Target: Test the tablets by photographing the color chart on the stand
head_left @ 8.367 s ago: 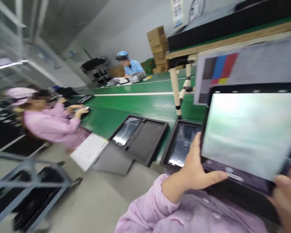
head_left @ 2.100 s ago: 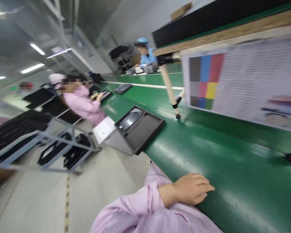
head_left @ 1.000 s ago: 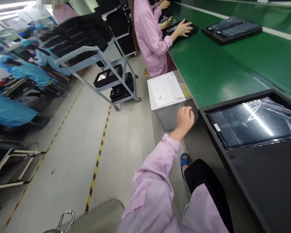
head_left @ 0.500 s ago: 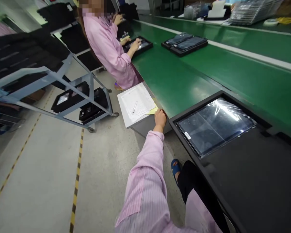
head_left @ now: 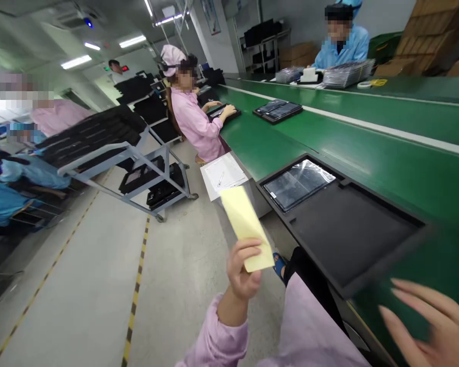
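My left hand [head_left: 241, 271] is raised in front of me, pinching the lower end of a pale yellow paper slip [head_left: 244, 226] that stands upright. My right hand [head_left: 432, 321] comes in at the bottom right, blurred, fingers spread and holding nothing. It hovers near the front corner of a black tray [head_left: 352, 239] on the green conveyor belt [head_left: 382, 168]. A tablet [head_left: 298, 177] wrapped in clear film lies in the tray's left half; the right half is bare.
A small grey stand with papers and a pen [head_left: 224, 176] sits left of the tray. A person in pink [head_left: 197, 120] works further along the belt. A grey wheeled cart with black trays [head_left: 137, 163] stands on the floor. A person in blue [head_left: 342, 41] sits across.
My left hand lifted the yellow slip off the stand's edge and drew it back towards me. My right hand came into view. The camera tilted up.
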Motion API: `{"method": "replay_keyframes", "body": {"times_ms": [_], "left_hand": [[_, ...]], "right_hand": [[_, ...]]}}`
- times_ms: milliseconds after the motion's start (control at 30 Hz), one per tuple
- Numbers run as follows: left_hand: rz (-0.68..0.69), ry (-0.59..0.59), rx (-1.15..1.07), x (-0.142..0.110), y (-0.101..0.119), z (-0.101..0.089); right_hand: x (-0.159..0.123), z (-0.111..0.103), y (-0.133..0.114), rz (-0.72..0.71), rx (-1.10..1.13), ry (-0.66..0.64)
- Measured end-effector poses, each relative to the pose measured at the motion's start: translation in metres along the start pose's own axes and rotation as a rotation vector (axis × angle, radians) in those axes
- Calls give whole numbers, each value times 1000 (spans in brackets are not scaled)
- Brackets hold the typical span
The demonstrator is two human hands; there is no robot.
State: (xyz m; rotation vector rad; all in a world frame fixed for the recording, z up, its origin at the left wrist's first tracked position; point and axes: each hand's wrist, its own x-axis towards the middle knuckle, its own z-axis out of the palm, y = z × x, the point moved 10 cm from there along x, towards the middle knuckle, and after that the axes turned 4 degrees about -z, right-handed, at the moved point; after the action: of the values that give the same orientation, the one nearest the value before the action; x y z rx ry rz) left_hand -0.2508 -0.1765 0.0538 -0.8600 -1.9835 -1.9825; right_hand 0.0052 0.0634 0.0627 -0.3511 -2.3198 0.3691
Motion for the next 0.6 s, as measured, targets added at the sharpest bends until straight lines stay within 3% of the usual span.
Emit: {"method": "replay_keyframes", "body": {"times_ms": [67,133,200,300,333,400,600], "left_hand": [[-40,-93,-163,-8,33,40],[-117,-185,-304,-16,60,84],[-314,-322,-525,-29,75,131],[-735,-557,-898,-66,92,196],[-829,-606,-966,-78,98,210],[-880,-651,-964,-95,105,226],[-756,-814,-683,-128,104,271]], "right_hand": [[31,-8,-42,-89,30,13],[48,-13,-58,-43,151,2],[49,-19,-55,27,258,-17],[26,-36,-32,131,288,13],[16,-44,-23,162,275,44],[-5,-61,-11,207,261,108],[-47,-90,26,423,372,145]]}}
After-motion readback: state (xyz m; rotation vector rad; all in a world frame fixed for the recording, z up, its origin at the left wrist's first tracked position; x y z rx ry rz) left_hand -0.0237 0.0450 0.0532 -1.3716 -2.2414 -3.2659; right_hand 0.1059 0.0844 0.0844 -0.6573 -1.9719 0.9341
